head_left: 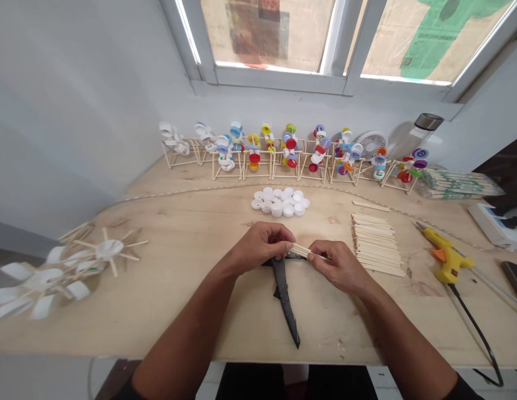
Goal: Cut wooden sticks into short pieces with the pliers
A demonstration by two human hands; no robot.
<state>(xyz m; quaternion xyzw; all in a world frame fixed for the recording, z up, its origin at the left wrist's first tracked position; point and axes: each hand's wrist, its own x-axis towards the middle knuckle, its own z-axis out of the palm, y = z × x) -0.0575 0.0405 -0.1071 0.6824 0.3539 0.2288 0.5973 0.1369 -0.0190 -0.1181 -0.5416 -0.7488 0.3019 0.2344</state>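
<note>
- Wooden stick (309, 251): held level between both hands, just above the black hand tool (283, 294).
- Left hand (261, 247): fingers closed on the stick's left end.
- Right hand (336, 268): fingers pinched on the stick's right end.
- Black hand tool: lying on the worktop (179, 328).
- Stacked sticks (377, 244): right of the right hand.
- White bottle caps (280, 201): ahead of the hands.

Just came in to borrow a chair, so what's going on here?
A person's left hand and right hand pinch a thin pale wooden stick over a long black pointed tool on a plywood table. A tidy stack of wooden sticks lies right of the hands. Farther back sit white bottle caps and a row of wooden-stick frames with colourful caps.
</note>
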